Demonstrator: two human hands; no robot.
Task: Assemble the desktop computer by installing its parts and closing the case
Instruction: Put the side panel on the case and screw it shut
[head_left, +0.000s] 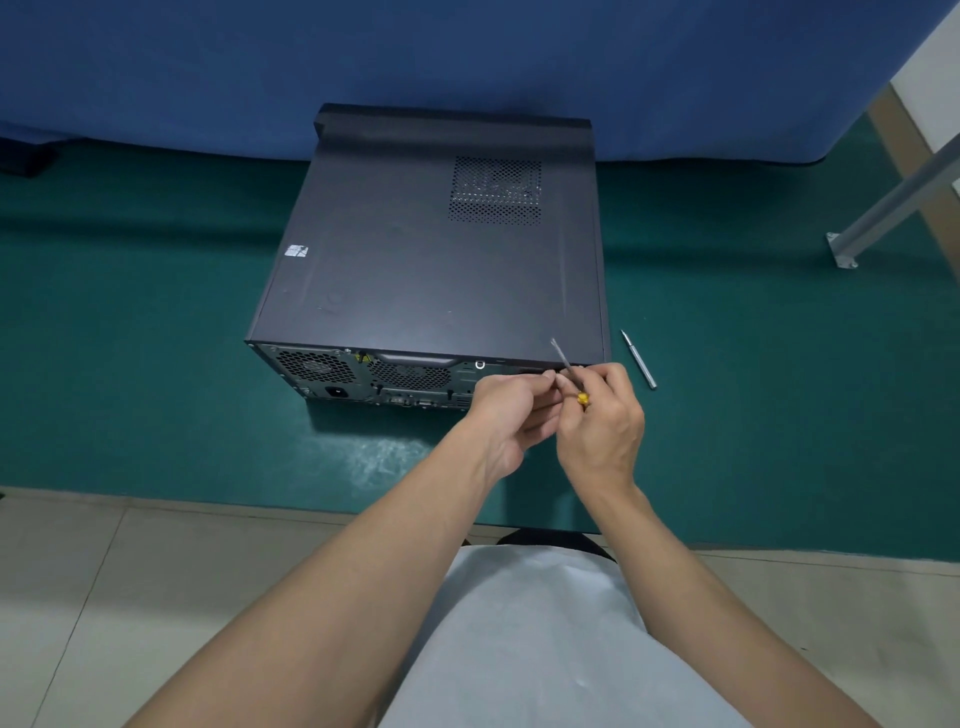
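Desktop computer (431, 270): where does it lie?

— On its side in the middle of the green mat (130, 338); the closed side panel faces up, with a vent grille (495, 191) at its far right and a small sticker (296, 251) by its left edge; the rear panel (363, 376), with fan grilles and ports, faces the near side.

— And the hands?

— Both are at the near right corner of the case, close together, just in front of the rear panel; the right hand (605, 415) has its fingers curled round a screwdriver (566, 366); a bit of yellow handle shows below the fingers; the thin shaft slants up towards the far left, its tip over the near edge of the side panel.

— The left hand?

— The left hand (506, 410) has thumb and forefinger pinched together right beside the shaft; whether they grip the shaft, something small, or nothing, I cannot tell; its other fingers are curled under.

— Anything else about?

— A slim metal rod (639, 359) with a pointed far end lies just right of the case, apart from it; a blue cloth (208, 62) hangs along the far side; a metal strut (893, 202) with a foot bracket slants at the far right; pale floor tiles (104, 597) show at the near edge.
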